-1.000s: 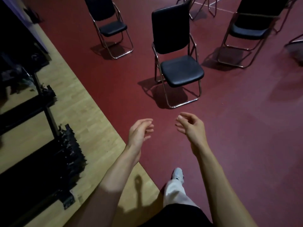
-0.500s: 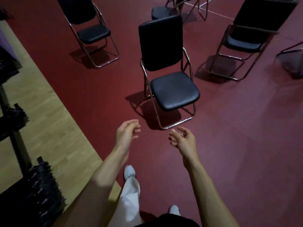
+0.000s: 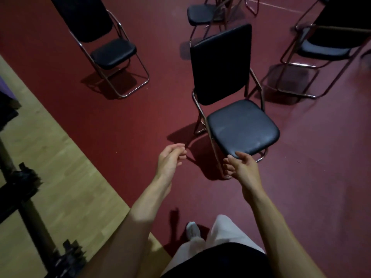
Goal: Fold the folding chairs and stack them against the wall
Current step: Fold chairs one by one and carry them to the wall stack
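Observation:
An unfolded black folding chair (image 3: pixel 241 127) with a chrome frame stands on the red floor right in front of me. My right hand (image 3: pixel 241 167) reaches forward with loosely curled fingers, just at the front edge of its seat, holding nothing. My left hand (image 3: pixel 170 159) is held out to the left of the chair, fingers relaxed and empty, apart from the frame.
More unfolded black chairs stand around: one at the back left (image 3: pixel 106 47), one behind (image 3: pixel 204 13), one at the right (image 3: pixel 325 47). A wooden floor strip (image 3: pixel 60 167) runs along the left with a dark rack (image 3: pixel 24 187) on it. My legs and a shoe (image 3: pixel 192 229) are below.
I have walked closer to the nearest chair, which now looms larger. Both hands have stretched forward, the right one reaching the seat's front edge.

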`<state>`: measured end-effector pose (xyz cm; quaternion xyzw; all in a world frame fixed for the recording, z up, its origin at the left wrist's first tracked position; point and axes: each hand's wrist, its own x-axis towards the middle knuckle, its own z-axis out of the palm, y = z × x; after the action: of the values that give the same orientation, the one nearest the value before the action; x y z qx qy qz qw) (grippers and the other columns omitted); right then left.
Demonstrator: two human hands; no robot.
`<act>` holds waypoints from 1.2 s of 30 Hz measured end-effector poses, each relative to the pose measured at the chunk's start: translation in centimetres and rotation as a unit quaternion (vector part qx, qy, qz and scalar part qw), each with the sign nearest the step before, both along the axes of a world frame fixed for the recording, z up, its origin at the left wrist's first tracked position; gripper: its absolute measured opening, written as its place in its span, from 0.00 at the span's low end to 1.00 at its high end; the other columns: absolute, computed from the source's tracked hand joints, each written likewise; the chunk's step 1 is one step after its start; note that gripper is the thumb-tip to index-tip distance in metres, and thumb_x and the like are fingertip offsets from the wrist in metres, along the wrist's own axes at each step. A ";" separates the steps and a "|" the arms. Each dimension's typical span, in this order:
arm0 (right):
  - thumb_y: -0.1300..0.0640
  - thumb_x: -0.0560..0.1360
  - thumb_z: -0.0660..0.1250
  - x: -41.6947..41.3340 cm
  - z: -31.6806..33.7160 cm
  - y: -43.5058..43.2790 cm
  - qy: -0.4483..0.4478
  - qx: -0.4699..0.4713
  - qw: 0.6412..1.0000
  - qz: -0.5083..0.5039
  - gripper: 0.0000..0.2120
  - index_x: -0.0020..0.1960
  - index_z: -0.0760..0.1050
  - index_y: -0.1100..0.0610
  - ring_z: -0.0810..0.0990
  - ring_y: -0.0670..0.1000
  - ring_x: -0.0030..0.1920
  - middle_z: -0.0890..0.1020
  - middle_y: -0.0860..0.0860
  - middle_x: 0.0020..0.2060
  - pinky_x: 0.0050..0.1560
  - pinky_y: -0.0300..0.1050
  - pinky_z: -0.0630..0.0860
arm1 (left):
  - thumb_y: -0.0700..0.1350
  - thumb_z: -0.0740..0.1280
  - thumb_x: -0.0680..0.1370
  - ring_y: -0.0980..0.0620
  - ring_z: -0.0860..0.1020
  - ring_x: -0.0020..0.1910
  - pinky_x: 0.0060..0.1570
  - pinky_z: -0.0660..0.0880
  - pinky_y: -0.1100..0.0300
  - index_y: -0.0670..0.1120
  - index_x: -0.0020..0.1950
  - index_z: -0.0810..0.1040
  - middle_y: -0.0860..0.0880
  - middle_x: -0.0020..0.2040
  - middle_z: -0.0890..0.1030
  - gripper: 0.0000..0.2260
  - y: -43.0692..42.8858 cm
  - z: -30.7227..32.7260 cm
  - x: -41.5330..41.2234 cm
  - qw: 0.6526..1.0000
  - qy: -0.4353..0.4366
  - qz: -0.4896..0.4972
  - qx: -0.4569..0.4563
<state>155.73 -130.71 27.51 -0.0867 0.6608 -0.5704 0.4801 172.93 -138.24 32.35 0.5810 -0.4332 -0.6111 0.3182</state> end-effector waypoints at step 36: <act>0.58 0.75 0.68 -12.1 -16.6 -27.5 -0.061 0.194 0.917 -0.344 0.25 0.69 0.65 0.57 0.82 0.52 0.45 0.81 0.52 0.43 0.56 0.56 0.78 | 0.41 0.66 0.75 0.53 0.79 0.37 0.42 0.74 0.59 0.35 0.63 0.72 0.52 0.36 0.81 0.18 -39.7 -16.7 -21.6 0.918 -0.210 -0.323 0.097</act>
<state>143.63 -158.18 10.92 0.2751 0.7170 -0.5654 0.3010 151.30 -177.90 15.69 0.5523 -0.5930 -0.5836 -0.0526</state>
